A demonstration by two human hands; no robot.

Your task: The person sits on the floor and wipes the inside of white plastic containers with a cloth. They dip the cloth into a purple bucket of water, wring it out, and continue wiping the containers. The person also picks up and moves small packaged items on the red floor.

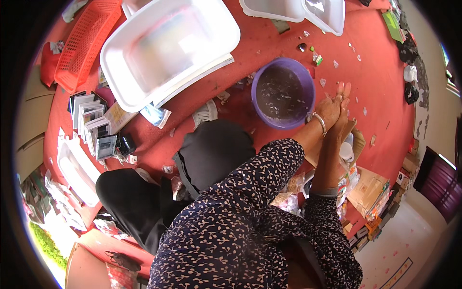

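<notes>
My left hand, with a silvery bracelet at its wrist, lies against my right hand, palm towards palm. The fingers that show on both are stretched out, and I see nothing held between them. Just to their left sits a round purple basin with dark, murky water in it. Below my hands, partly covered by my right forearm, an opened cardboard box holds white things, one of them a round white container.
A large white tub stands at the upper left, beside a red mesh basket. Several small flat cases lie left. Two more white containers are at the top. Scraps litter the red floor covering.
</notes>
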